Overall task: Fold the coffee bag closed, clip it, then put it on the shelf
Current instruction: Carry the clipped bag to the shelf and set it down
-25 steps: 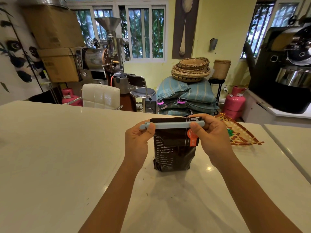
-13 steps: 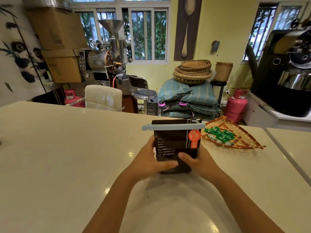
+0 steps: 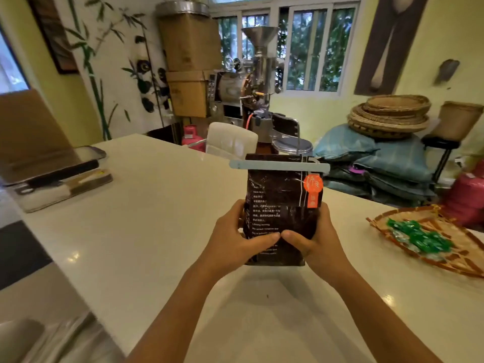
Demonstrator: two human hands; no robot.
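Between both hands' grip (image 3: 280, 235), clipped coffee bag (image 3: 281, 197)

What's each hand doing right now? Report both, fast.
Left hand: closed around the lower left side of the coffee bag.
Right hand: closed around the bag's lower right side.

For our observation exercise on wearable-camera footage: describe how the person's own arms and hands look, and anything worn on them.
Both forearms are bare, with no sleeves in view. The left hand and right hand wear no gloves, and no rings, watch or bracelets show. The fingernails are too small to judge.
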